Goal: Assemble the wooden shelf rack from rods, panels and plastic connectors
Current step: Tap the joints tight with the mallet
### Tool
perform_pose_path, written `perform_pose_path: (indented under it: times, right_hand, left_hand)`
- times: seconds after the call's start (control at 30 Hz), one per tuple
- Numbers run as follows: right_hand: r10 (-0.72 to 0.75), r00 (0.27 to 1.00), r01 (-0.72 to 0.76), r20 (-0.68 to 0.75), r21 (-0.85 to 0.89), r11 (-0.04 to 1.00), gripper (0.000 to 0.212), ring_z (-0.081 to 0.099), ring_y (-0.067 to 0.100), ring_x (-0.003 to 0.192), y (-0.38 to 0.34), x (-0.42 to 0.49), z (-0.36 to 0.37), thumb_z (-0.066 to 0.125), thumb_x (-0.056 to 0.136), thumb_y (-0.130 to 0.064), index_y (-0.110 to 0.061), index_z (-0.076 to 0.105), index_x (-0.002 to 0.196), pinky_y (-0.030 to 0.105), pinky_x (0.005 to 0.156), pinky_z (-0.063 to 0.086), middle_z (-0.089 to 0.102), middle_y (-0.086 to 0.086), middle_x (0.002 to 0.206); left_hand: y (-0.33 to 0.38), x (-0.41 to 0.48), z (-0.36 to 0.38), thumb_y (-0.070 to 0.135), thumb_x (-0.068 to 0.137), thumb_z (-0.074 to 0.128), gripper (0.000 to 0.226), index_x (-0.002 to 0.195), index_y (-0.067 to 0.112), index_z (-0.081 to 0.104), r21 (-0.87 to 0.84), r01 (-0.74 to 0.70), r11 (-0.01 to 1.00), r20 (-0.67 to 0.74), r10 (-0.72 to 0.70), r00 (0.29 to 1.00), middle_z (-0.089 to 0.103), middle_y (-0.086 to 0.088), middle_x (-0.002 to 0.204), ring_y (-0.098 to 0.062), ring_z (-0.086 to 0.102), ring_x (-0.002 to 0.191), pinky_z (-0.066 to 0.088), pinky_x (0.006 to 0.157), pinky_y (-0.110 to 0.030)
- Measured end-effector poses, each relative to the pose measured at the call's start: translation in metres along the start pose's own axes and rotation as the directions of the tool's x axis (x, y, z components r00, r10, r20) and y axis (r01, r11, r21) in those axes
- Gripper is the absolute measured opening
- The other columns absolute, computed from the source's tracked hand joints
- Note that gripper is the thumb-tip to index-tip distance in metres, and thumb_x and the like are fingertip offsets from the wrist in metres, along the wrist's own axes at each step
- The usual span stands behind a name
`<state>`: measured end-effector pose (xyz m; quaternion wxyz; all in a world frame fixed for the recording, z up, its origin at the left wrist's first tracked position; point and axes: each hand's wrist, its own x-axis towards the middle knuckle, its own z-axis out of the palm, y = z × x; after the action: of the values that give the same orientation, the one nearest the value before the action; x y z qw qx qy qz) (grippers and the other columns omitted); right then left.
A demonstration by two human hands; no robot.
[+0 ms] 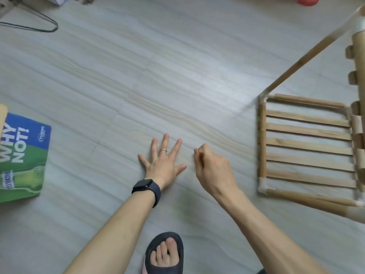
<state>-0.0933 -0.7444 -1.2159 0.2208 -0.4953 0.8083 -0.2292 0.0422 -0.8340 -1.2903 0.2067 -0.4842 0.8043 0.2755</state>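
Pale grey floor (177, 66) with a faint wood-grain pattern filled most of the view. Blue and green printed box (21, 157) lay at the left edge; thin black wire loop (47, 22) in the top left corner; something red (308, 0) at the top right, cut off by the frame.

Left hand (163, 165) was pressed flat on the floor, palm down, fingers spread wide, holding nothing. Ring on one finger, dark watch (147, 189) on the wrist. Right hand (212, 167) sat just beside it, curled into a loose fist, fingertips drawn together near the floor; could not tell whether anything was pinched inside.

Partly built rack (308, 143) stood well apart to the right: wooden slats across a frame of round rods, white plastic connectors (263, 184) at the corners, one long rod (308, 56) slanting up toward the top right. Neither hand touched it.

One foot in a dark sandal (165, 254) at bottom centre.
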Motion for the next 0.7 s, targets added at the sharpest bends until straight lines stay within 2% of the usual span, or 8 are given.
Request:
perform_pose_path:
  times: [0.1, 0.13, 0.2, 0.27, 0.37, 0.5, 0.6, 0.7]
  right_hand:
    - [-0.087, 0.953, 0.108, -0.290, 0.059, 0.992, 0.030, 0.059, 0.023, 0.062, -0.004, 0.002, -0.010, 0.038, 0.108, -0.035, -0.014, 0.053, 0.092, 0.035, 0.051, 0.036, 0.065, 0.002, 0.075]
    - [-0.066, 0.956, 0.089, -0.287, 0.070, 0.994, 0.029, 0.060, 0.023, 0.064, -0.001, -0.003, -0.011, 0.040, 0.108, -0.033, -0.012, 0.052, 0.092, 0.034, 0.052, 0.037, 0.065, 0.004, 0.077]
    - [0.077, 0.996, -0.074, -0.038, 0.065, 0.995, 0.027, 0.061, 0.040, 0.074, 0.008, -0.018, -0.014, 0.042, 0.108, -0.030, -0.007, 0.051, 0.097, 0.044, 0.061, 0.045, 0.065, 0.015, 0.078]
    - [0.218, 0.963, -0.220, 0.161, -0.010, 0.976, 0.025, 0.061, 0.043, 0.086, 0.007, -0.024, -0.024, 0.040, 0.108, -0.031, -0.010, 0.052, 0.106, 0.045, 0.071, 0.050, 0.067, 0.018, 0.087]
    - [0.311, 0.937, -0.326, 0.157, 0.077, 0.942, 0.027, 0.064, 0.031, 0.100, -0.016, -0.029, -0.064, 0.039, 0.106, -0.032, -0.016, 0.059, 0.114, 0.040, 0.087, 0.050, 0.075, 0.005, 0.097]
    - [0.276, 0.949, -0.310, 0.155, 0.278, 0.909, 0.027, 0.066, -0.005, 0.059, -0.039, -0.061, -0.134, 0.046, 0.101, -0.038, -0.017, 0.062, 0.100, 0.022, 0.062, 0.050, 0.073, -0.019, 0.068]
    - [0.211, 0.959, -0.268, 0.192, 0.350, 0.898, 0.029, 0.065, 0.004, 0.055, -0.059, -0.092, -0.196, 0.057, 0.096, -0.044, -0.017, 0.067, 0.101, 0.025, 0.060, 0.054, 0.076, -0.011, 0.076]
    - [0.152, 0.955, -0.247, 0.255, 0.399, 0.883, 0.043, 0.067, 0.008, 0.059, -0.078, -0.124, -0.254, 0.057, 0.097, -0.057, -0.017, 0.070, 0.106, 0.021, 0.058, 0.053, 0.073, -0.003, 0.094]
  left_hand:
    - [0.008, -0.006, -0.011, 0.055, 0.098, 0.051, 0.080, 0.154, 0.054, -0.007, 0.010, 0.019, 1.000, 0.038, -0.020, 0.999, -0.027, 0.011, 0.164, -0.028, -0.025, 0.151, 0.007, 0.109, -0.078]
    - [0.011, -0.009, -0.018, 0.044, 0.100, 0.054, 0.080, 0.156, 0.052, -0.004, 0.041, 0.028, 0.999, 0.059, -0.030, 0.998, -0.023, 0.009, 0.166, -0.029, -0.020, 0.153, 0.008, 0.110, -0.077]
    - [0.017, -0.021, -0.037, 0.013, 0.098, 0.050, 0.080, 0.158, 0.044, 0.007, 0.133, 0.015, 0.991, 0.105, -0.029, 0.994, -0.006, 0.002, 0.169, -0.027, -0.007, 0.155, 0.005, 0.113, -0.074]
    - [0.023, -0.038, -0.058, 0.001, 0.091, 0.043, 0.081, 0.158, 0.038, 0.018, 0.222, 0.006, 0.975, 0.095, -0.027, 0.995, 0.019, -0.002, 0.165, -0.025, 0.004, 0.154, 0.004, 0.116, -0.070]
    - [0.032, -0.074, -0.092, 0.001, 0.088, 0.041, 0.077, 0.156, 0.034, 0.026, 0.255, -0.003, 0.967, 0.116, -0.027, 0.993, 0.035, -0.006, 0.157, -0.027, 0.016, 0.150, 0.006, 0.116, -0.068]
    - [0.053, -0.115, -0.146, 0.014, 0.094, 0.048, 0.065, 0.155, 0.032, 0.032, 0.137, -0.066, 0.988, 0.026, 0.063, 0.998, 0.041, -0.007, 0.155, -0.029, 0.031, 0.145, 0.025, 0.118, -0.053]
    - [0.079, -0.148, -0.186, 0.023, 0.097, 0.054, 0.055, 0.151, 0.022, 0.041, -0.067, -0.196, 0.978, -0.077, 0.191, 0.979, 0.050, -0.011, 0.149, -0.027, 0.046, 0.138, 0.039, 0.110, -0.035]
    - [0.112, -0.181, -0.219, 0.030, 0.099, 0.055, 0.048, 0.145, 0.022, 0.048, -0.238, -0.320, 0.917, -0.220, 0.270, 0.937, 0.061, -0.007, 0.135, -0.025, 0.058, 0.123, 0.044, 0.098, -0.028]
